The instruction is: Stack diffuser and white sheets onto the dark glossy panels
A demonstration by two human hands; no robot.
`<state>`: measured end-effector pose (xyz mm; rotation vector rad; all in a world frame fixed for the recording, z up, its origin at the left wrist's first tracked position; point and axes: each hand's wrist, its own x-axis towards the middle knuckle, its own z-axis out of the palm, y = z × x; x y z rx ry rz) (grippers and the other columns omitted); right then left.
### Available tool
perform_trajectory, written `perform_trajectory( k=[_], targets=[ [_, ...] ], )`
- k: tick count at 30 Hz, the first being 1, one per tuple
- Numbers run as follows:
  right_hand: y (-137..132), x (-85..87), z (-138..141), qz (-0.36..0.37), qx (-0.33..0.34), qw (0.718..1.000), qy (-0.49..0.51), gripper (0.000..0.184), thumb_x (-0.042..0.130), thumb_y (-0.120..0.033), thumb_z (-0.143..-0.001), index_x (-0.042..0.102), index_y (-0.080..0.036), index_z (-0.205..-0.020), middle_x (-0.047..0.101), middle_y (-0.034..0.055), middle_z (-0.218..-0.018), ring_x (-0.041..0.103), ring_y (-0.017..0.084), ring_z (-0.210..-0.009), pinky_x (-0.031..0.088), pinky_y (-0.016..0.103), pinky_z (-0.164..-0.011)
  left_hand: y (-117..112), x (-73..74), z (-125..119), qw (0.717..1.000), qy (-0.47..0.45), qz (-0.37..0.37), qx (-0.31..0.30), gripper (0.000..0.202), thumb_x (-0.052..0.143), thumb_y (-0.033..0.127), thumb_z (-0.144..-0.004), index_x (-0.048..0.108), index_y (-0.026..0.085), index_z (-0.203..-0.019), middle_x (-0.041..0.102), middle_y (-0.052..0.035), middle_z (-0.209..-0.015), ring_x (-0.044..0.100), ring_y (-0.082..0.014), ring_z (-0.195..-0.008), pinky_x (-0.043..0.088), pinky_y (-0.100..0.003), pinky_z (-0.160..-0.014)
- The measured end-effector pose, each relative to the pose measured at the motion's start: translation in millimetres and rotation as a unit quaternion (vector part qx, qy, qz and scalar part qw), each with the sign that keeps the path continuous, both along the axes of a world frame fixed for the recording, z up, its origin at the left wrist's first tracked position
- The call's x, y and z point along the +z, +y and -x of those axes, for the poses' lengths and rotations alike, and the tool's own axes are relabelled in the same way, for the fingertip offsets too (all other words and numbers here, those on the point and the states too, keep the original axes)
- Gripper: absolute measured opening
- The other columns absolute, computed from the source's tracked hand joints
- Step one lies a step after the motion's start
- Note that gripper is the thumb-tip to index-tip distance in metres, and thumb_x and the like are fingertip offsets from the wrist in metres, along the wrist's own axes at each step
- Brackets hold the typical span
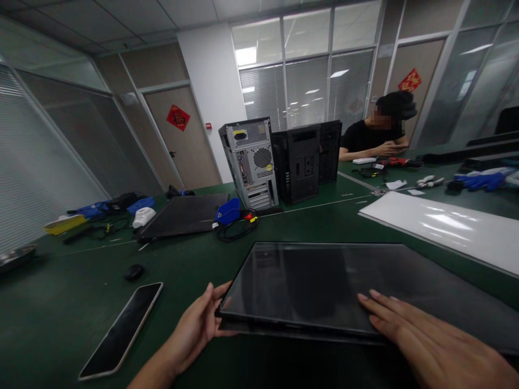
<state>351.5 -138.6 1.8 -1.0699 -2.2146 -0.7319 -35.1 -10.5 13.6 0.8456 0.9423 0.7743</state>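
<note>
A flat black monitor (308, 286) lies face up in front of me on the green table, its glossy screen showing reflections. At its left edge, my left hand (203, 316) has the near corner between its fingers, some of them reaching underneath. My right hand (421, 329) rests flat on the right part of the screen with its fingers stretched out. Left of my left hand, a phone (121, 332) with a dark display lies on the table, and a black computer mouse (134, 272) sits just beyond it.
Computer cases (257, 167) stand upright behind the monitor. A coiled black cable (239, 229) and a dark flat panel (186, 213) lie left of them. At right are a glossy white panel (441, 224), blue gloves (482, 181) and a red drill (399, 162). A person (373, 132) sits across the table.
</note>
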Motion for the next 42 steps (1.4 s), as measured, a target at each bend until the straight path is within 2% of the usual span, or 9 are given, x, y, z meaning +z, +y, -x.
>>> perform_trajectory(
  k=[3,7,15,20,23,28,33,38,42],
  targets=[
    [-1,0.9,9,-0.031,-0.031,0.994,-0.098,0.037,0.04,-0.023,-0.088,0.062,-0.018,-0.118,0.05,0.0037,-0.136,0.057,0.022,-0.113,0.058,0.032,-0.077,-2,1.1,-3,0.999,-0.034,0.021,0.024,0.042,0.052,0.047,-0.086,0.065,0.017,-0.113,0.073,-0.0109,-0.107,0.069,-0.0258,-0.097,0.055,-0.039,-0.083],
    [3,1.0,8,-0.022,-0.02,0.995,-0.094,0.034,0.041,-0.024,-0.09,0.062,-0.021,-0.116,0.05,0.0018,-0.135,0.055,0.02,-0.117,0.057,0.03,-0.084,-1,-0.6,-6,0.997,-0.037,0.006,0.073,0.027,0.065,0.029,-0.081,0.068,0.017,-0.104,0.075,-0.0079,-0.101,0.07,-0.0221,-0.094,0.055,-0.031,-0.083],
    [2,-16.3,-12,0.041,0.004,0.992,-0.117,0.042,0.058,-0.031,-0.085,0.055,-0.029,-0.127,0.047,-0.0003,-0.139,0.05,0.02,-0.122,0.049,0.032,-0.1,-10,13.9,-5,0.996,-0.028,-0.006,0.082,0.052,0.071,0.021,-0.074,0.057,0.013,-0.124,0.071,-0.0151,-0.11,0.07,-0.0283,-0.095,0.057,-0.035,-0.079],
    [20,-15.9,3,0.084,0.029,0.994,-0.065,0.035,0.053,-0.02,-0.087,0.058,-0.024,-0.121,0.048,0.0039,-0.138,0.044,0.02,-0.128,0.044,0.038,-0.105,-7,27.3,5,0.991,-0.028,-0.048,0.125,0.071,0.073,0.015,-0.072,0.045,0.018,-0.137,0.068,-0.0163,-0.118,0.069,-0.0312,-0.097,0.057,-0.04,-0.081],
    [40,-12.3,19,0.155,0.037,0.985,-0.07,0.042,0.05,-0.02,-0.088,0.051,-0.022,-0.13,0.043,0.0064,-0.142,0.039,0.021,-0.132,0.038,0.044,-0.109,1,25.2,13,0.986,-0.006,-0.072,0.147,0.073,0.073,0.011,-0.071,0.043,0.018,-0.138,0.065,-0.0169,-0.122,0.067,-0.0319,-0.101,0.056,-0.043,-0.085],
    [62,-6.1,32,0.314,-0.027,0.949,-0.021,0.076,0.051,-0.051,-0.086,0.017,-0.027,-0.149,0.015,0.0102,-0.154,0.014,0.035,-0.14,0.022,0.065,-0.108,13,3.9,23,0.989,0.001,-0.064,0.135,0.075,0.07,0.006,-0.071,0.04,0.015,-0.139,0.06,-0.0186,-0.129,0.064,-0.0318,-0.107,0.053,-0.045,-0.092],
    [65,2.8,26,0.427,0.02,0.904,0.0,0.076,0.045,-0.059,-0.086,0.012,-0.031,-0.149,0.01,0.0069,-0.155,0.007,0.032,-0.141,0.006,0.063,-0.112,19,-10.5,25,0.994,-0.032,-0.038,0.101,0.084,0.067,0.004,-0.072,0.029,0.019,-0.145,0.05,-0.0188,-0.14,0.058,-0.0303,-0.117,0.049,-0.043,-0.098],
    [83,10.4,-10,0.477,0.015,0.879,-0.016,0.058,0.032,-0.054,-0.093,0.018,-0.039,-0.147,0.018,-0.0041,-0.154,0.015,0.02,-0.142,0.013,0.049,-0.117,18,-7.9,25,0.995,-0.03,-0.039,0.085,0.083,0.066,0.008,-0.076,0.026,0.029,-0.146,0.045,-0.0164,-0.144,0.058,-0.029,-0.117,0.048,-0.042,-0.098],
    [118,-6.8,-91,0.322,-0.199,0.926,0.016,0.058,0.036,-0.059,-0.089,0.036,-0.035,-0.141,0.031,-0.0039,-0.149,0.023,0.017,-0.139,0.021,0.036,-0.116,16,-7.2,20,0.994,-0.033,-0.054,0.087,0.074,0.065,0.013,-0.078,0.035,0.032,-0.143,0.052,-0.0129,-0.139,0.06,-0.0275,-0.115,0.049,-0.04,-0.096]
  ],
)
